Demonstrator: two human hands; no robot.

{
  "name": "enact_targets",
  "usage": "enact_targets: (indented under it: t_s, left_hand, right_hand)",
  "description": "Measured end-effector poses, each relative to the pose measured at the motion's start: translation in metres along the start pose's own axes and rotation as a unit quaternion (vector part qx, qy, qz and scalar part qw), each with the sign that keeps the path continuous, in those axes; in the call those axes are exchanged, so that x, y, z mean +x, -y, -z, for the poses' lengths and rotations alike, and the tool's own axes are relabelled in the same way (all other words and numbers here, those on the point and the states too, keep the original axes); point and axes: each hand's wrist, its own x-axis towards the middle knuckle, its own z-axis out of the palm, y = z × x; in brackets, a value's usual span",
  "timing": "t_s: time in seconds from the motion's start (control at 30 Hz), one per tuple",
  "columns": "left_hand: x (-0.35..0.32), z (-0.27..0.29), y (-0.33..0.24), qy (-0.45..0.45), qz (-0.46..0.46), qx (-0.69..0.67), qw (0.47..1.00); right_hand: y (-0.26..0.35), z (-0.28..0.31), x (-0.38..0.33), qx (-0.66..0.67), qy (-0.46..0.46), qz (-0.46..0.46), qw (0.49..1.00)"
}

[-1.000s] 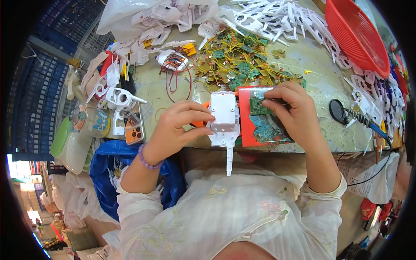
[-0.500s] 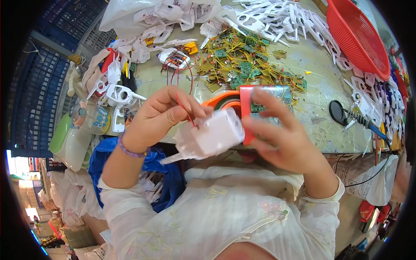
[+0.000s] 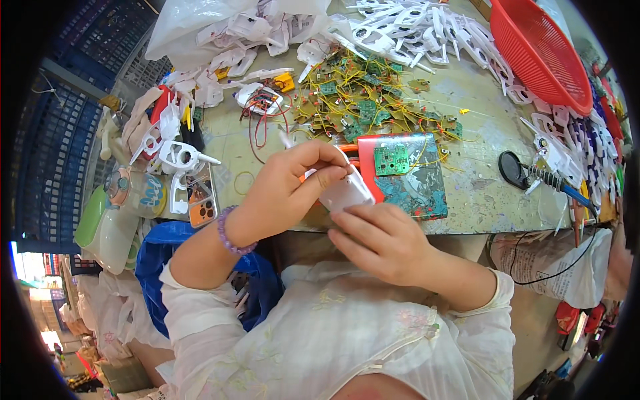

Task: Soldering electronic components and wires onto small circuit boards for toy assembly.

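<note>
Raised now, white housing (image 3: 345, 193) between both hands.

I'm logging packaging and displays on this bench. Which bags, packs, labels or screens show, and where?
Clear plastic bag: far left of the table, crumpled, holding white parts.
Phone: near left table edge, face down, orange patterned case.
White printed bag: hanging below the right edge.

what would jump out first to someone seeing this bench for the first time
Both hands at the near table edge, the left hand and right hand, grip a small white plastic casing. Just behind them lies a red-edged work mat carrying a green circuit board, with a tangle of yellow-wired boards beyond. A red plastic basket sits far right.
</note>
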Motion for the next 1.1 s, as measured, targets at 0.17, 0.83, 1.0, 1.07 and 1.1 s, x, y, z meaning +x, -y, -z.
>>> enact_targets:
  t_s: [0.17, 0.83, 1.0, 1.07, 1.1]
  left_hand:
    - [0.002, -0.015, 0.017, -0.034, 0.046, -0.180, 0.982]
    - [0.004, -0.037, 0.022, -0.108, -0.020, -0.014, 0.994]
    - [0.005, -0.037, 0.024, -0.099, -0.021, -0.058, 0.993]
    - [0.004, -0.037, 0.025, -0.094, 0.090, -0.237, 0.963]
    - [0.004, -0.036, 0.025, -0.094, 0.091, -0.238, 0.962]
  right_hand:
    - [0.001, 0.001, 0.002, -0.037, -0.010, 0.006, 0.999]
    - [-0.037, 0.023, 0.012, -0.054, -0.083, -0.240, 0.966]
    - [-0.034, 0.026, 0.006, -0.058, -0.067, -0.199, 0.976]
    - [-0.027, 0.028, 0.004, -0.077, -0.050, -0.161, 0.983]
    - [-0.023, 0.028, 0.003, -0.084, -0.044, -0.141, 0.986]
